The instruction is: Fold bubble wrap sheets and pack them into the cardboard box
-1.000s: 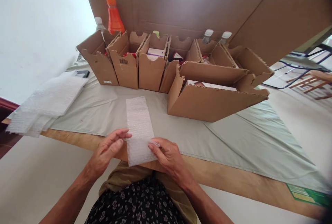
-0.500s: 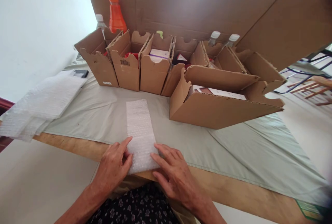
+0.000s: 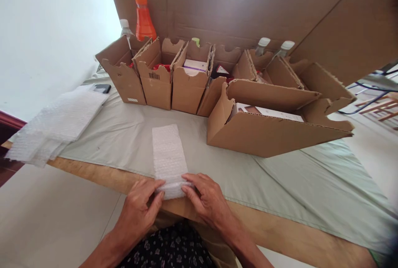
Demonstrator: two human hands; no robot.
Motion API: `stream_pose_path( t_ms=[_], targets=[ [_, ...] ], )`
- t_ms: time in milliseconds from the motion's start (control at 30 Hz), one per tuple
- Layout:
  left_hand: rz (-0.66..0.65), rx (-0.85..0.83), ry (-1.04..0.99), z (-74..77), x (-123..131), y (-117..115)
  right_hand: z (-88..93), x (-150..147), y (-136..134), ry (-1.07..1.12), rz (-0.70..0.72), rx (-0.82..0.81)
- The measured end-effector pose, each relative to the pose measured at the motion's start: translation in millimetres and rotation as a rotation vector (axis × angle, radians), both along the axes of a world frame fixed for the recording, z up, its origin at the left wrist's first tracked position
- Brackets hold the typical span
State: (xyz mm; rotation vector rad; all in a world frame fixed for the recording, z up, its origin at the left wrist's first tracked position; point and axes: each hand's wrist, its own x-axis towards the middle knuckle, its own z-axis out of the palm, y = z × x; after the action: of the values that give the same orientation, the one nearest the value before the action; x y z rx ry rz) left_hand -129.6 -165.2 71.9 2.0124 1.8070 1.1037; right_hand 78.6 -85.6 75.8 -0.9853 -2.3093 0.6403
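Observation:
A strip of white bubble wrap (image 3: 169,152) lies lengthwise in front of me, its far part flat on the pale green cloth. The near end is folded over at the table edge. My left hand (image 3: 139,201) pinches the left side of that fold between thumb and index finger. On the right side, my right hand (image 3: 207,199) grips the same fold, thumb below and fingers on top. Whether anything is wrapped inside the fold I cannot tell.
Several cardboard bins (image 3: 158,88) stand in a row at the back; a larger cardboard bin (image 3: 273,135) holding a white box is at the right. More bubble wrap sheets (image 3: 68,114) lie left, beside a dark phone-like object (image 3: 102,88). An orange bottle (image 3: 144,21) stands behind the bins.
Both hands have closed from resting beside the strip to pinching its near end, which is now folded over. The view has shifted slightly, moving the bins rightward.

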Motion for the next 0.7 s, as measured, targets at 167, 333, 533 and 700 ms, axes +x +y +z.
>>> stream_pose_path(
  t_ms=[167, 333, 533, 700],
  targets=[
    [0.100, -0.037, 0.068, -5.5, -5.2, 12.5, 0.4, 9.0, -8.0, 0.024, -0.054, 0.221],
    [0.106, -0.052, 0.148, -7.3, -7.9, 21.0, 6.5, 9.6, -11.2, -0.212, 0.164, 0.229],
    [0.074, 0.018, 0.117, 0.1, -10.1, 10.5, 7.2, 0.0, 5.0, -0.149, 0.197, 0.157],
    [-0.086, 0.016, 0.026, 5.5, -8.6, 2.6, 15.9, -3.3, 12.6, -0.094, 0.172, -0.034]
  ],
)
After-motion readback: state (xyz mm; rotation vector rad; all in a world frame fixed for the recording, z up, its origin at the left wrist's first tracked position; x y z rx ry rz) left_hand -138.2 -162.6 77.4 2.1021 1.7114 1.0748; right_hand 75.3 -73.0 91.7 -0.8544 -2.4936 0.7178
